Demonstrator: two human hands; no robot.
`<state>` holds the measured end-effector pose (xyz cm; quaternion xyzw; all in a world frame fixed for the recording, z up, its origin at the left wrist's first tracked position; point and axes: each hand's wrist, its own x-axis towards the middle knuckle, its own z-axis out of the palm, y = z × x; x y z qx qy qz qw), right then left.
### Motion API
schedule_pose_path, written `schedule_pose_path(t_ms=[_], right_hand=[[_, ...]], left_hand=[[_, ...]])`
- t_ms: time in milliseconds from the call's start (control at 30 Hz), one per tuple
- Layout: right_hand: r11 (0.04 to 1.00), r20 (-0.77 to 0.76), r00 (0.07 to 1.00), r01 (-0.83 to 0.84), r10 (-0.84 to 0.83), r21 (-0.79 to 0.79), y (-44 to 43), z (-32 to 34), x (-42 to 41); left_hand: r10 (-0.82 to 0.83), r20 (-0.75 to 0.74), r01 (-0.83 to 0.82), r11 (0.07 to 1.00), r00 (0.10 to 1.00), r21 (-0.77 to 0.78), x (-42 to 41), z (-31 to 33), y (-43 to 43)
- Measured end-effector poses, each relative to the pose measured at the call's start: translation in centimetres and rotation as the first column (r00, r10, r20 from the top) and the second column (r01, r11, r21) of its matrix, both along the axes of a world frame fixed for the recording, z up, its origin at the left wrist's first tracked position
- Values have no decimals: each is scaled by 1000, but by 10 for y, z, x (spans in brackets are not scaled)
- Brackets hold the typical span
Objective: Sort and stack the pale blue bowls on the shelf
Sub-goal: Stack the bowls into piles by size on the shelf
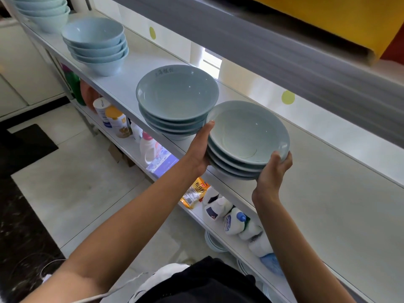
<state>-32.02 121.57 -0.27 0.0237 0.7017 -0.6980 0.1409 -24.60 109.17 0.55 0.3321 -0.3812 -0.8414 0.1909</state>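
Observation:
A stack of several wide, shallow pale blue bowls [247,132] is gripped from both sides at the front edge of the white shelf [328,193]. My left hand [202,147] presses its left side and my right hand [273,169] cups its right underside. Just to the left stands a second stack of wide pale blue bowls [177,97]. Farther left stands a stack of deeper pale blue bowls [95,40], and a taller stack of deep bowls [43,12] sits at the far left end.
The grey upper shelf [262,40] overhangs close above the bowls. The lower shelf holds detergent bottles [236,219], a yellow packet [194,192], a tin [118,121] and plates. The shelf surface stretches to the right of the held stack. Tiled floor lies below left.

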Motion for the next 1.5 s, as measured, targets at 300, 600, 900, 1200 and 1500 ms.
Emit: schedule_pose_path(t_ms=[300,600,900,1200,1500], right_hand=[[985,77,982,-168,170,-36,18,14,-2],[968,391,897,-125,205,-220,51,5,11],[946,390,898,-76,203,-317,42,4,22],[918,363,932,150,-7,-367,6,-5,37],[709,387,818,567,-426,-418,-69,-19,80]], left_hand=[[22,8,-22,1000,1000,16,2,0,9],[306,38,-308,941,951,139,48,-7,12],[421,49,-424,897,906,129,76,6,-24],[361,120,-374,920,925,119,58,3,-95],[19,120,-19,1000,993,2,79,2,-220]])
